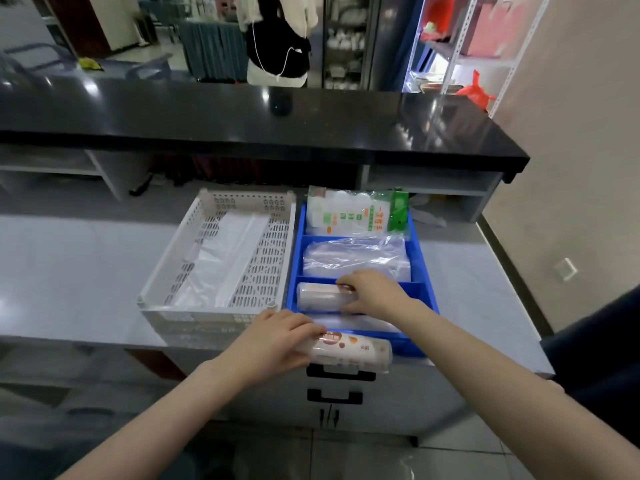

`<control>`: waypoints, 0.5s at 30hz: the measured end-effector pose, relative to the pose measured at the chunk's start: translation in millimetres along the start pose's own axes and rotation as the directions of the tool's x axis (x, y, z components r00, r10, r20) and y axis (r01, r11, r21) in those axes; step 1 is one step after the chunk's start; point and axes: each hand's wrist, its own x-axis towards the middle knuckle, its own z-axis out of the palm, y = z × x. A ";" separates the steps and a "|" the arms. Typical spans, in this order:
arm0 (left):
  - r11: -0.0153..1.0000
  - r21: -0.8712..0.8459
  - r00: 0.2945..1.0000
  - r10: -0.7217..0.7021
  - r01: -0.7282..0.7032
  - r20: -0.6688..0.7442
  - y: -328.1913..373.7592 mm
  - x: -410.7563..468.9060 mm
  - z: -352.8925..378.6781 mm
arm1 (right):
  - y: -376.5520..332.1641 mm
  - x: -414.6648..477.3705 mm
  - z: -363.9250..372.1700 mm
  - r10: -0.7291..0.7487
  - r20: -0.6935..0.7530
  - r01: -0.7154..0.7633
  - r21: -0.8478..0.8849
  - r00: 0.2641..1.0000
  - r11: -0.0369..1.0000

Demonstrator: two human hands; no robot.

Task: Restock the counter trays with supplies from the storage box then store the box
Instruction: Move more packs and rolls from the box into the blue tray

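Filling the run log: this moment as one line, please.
left hand: grips labelled roll at near edge of blue tray | right hand: grips second roll inside tray compartment | white basket: left of tray

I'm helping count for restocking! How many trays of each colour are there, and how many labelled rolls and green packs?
White trays: 1, the white tray.
Blue trays: 1, the blue tray.
Labelled rolls: 2, the tray roll under the right hand and the held roll in the left hand.
Green packs: 1, the green-and-white pack.
Total: 5.
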 end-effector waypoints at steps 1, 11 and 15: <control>1.000 -0.002 1.000 0.006 -0.006 0.001 0.2 1.2 0.3 | -0.3 -0.5 1.3 0.015 -0.002 -0.015 0.037 1.000 0.999; 0.998 -0.030 0.997 0.052 -0.053 -0.052 -1.0 7.9 -1.9 | 38.2 -49.8 -13.7 0.210 0.068 -0.206 -0.064 0.975 0.976; 0.998 -0.026 0.997 0.059 -0.061 -0.053 1.7 6.5 -0.4 | 38.5 -65.4 -0.7 0.217 0.079 -0.216 -0.030 0.973 0.976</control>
